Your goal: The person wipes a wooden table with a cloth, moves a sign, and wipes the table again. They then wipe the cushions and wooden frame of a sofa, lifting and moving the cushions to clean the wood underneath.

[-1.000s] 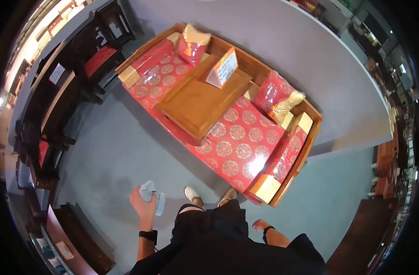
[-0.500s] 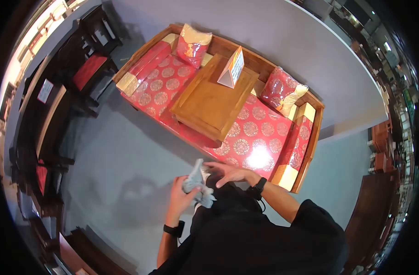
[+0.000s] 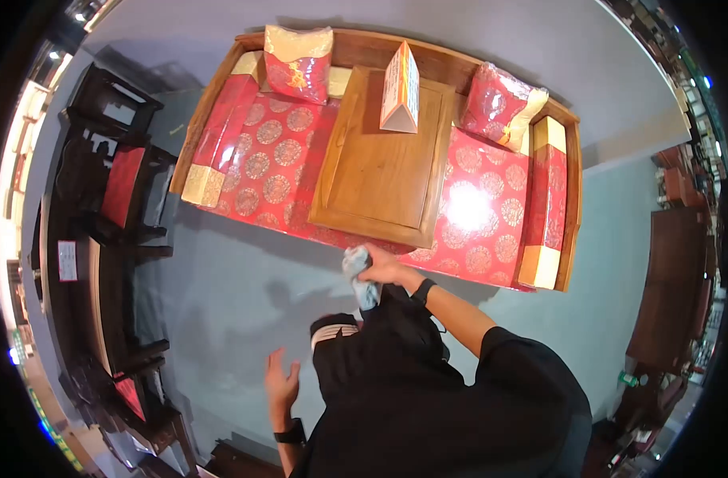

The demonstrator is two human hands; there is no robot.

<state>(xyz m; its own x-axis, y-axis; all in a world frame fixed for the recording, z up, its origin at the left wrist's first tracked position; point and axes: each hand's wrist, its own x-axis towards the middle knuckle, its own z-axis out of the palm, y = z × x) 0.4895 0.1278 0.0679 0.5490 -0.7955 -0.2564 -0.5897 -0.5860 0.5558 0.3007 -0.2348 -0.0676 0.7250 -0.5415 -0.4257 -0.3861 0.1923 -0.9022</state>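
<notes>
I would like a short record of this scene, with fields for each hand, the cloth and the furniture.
left hand: open, empty, low beside the body
right hand: fingers closed on the cloth
cloth: grey-blue, crumpled, near the front edge of the daybed
daybed: wooden frame, red patterned cushions
low table: wooden, on the daybed's middle
tent sign: upright at the table's far end

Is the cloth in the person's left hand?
No, the right hand grips the cloth, while the left hand is open and empty.
</notes>
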